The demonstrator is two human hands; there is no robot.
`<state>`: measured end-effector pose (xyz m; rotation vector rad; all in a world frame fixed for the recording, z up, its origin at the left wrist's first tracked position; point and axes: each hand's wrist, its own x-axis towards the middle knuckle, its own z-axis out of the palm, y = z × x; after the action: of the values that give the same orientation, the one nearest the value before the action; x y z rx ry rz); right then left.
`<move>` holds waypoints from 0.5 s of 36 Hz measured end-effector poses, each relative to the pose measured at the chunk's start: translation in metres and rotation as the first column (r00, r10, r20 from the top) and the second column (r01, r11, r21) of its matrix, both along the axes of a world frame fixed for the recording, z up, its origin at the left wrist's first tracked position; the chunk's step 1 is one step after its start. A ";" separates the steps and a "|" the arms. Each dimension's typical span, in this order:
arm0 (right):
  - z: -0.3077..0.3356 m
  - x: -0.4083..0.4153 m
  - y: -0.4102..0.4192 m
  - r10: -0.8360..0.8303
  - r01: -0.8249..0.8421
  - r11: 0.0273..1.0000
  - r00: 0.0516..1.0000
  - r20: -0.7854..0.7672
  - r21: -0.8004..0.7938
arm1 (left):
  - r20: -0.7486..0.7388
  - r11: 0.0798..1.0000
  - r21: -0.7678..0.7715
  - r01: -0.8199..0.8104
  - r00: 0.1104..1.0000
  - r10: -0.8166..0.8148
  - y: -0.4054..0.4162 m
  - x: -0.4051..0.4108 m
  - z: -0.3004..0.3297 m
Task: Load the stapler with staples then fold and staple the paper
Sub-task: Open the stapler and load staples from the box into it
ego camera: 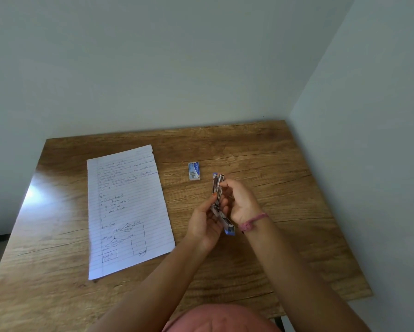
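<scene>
Stapler [219, 200], one in number, was held above the desk [273, 164] right of centre, its top swung open and its blue end toward the near edge. Left hand [204, 222] gripped its lower body; right hand [240, 200] pinched the upper metal part with curled fingers. One staple box [194, 171] lay just beyond the stapler toward the far edge, apart from it. One lined, handwritten paper [127, 212] lay flat toward the left edge, unfolded. One pink bracelet [252, 221] circled the right wrist.
</scene>
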<state>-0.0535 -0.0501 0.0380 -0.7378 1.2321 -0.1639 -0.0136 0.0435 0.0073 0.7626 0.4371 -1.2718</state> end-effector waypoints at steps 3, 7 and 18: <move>-0.002 -0.001 0.002 -0.032 0.032 0.999 0.998 0.045 0.000 | -0.002 1.000 -0.005 0.002 1.000 -0.003 0.000 0.001 0.000; -0.002 -0.003 0.006 -0.062 0.061 0.998 0.993 0.104 0.013 | -0.016 1.000 -0.010 -0.001 1.000 0.001 -0.002 0.001 0.001; -0.010 -0.003 0.015 -0.135 0.135 0.991 0.963 0.234 0.015 | -0.061 0.999 -0.037 -0.016 0.998 0.014 -0.004 0.003 -0.001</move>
<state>-0.0568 -0.0356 0.0285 -0.6162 1.0558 -0.3547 -0.0103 0.0395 0.0068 0.6896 0.4664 -1.2878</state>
